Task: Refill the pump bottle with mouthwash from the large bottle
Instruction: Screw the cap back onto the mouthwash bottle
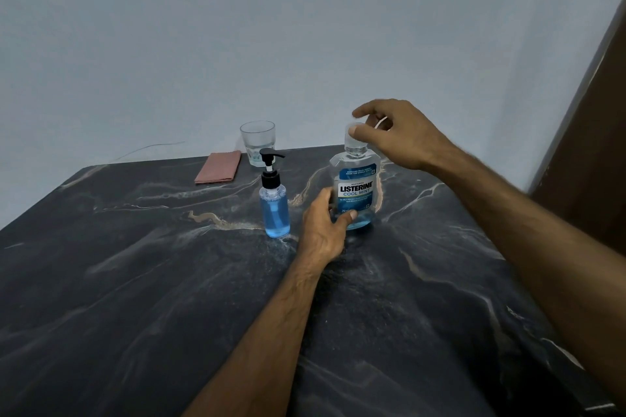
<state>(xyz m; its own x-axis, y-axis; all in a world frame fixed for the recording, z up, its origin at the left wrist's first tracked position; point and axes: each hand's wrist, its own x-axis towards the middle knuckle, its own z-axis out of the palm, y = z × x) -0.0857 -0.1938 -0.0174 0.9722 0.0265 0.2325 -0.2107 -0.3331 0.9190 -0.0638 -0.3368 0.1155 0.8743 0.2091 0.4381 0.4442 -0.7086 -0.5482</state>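
Left hand (325,225): wrapped round the lower part of the large bottle (356,188), thumb across the front below the label, steadying it on the desk (169,281).
Right hand (394,132): above the large bottle, thumb and fingers curled round its clear cap (355,137), pinching it from the top.
Large bottle: upright on the desk, right of centre; clear with a blue label, and blue mouthwash only near the bottom.
Pump bottle (273,200): upright just to the left of the large bottle, apart from it and from both hands; black pump head on, blue liquid filling most of the body.
Glass (258,142): stands at the far edge of the desk, behind the pump bottle.
Cloth (218,167): pink, folded, lying flat just left of the glass.
Wall (237,27): plain pale, behind the desk.
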